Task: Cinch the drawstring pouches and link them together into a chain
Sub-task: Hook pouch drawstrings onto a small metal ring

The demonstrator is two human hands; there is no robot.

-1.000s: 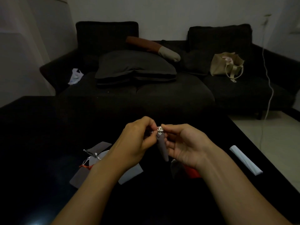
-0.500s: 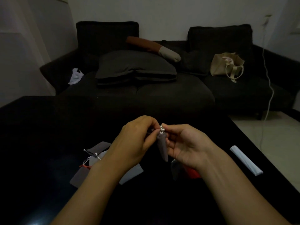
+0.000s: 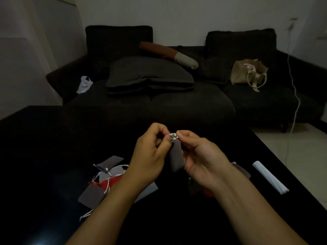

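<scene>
A matt grey cloth pouch (image 3: 176, 158) with a shiny silvery cinched top is hanging over the glossy black tabletop (image 3: 44, 174).

Two hands (image 3: 148, 156) (image 3: 203, 161), one held grey pouch (image 3: 176, 156), one white roll (image 3: 269, 177), one tote bag (image 3: 247, 73).

Grey pouch (image 3: 176, 156) hanging, silver neck cinched.
</scene>
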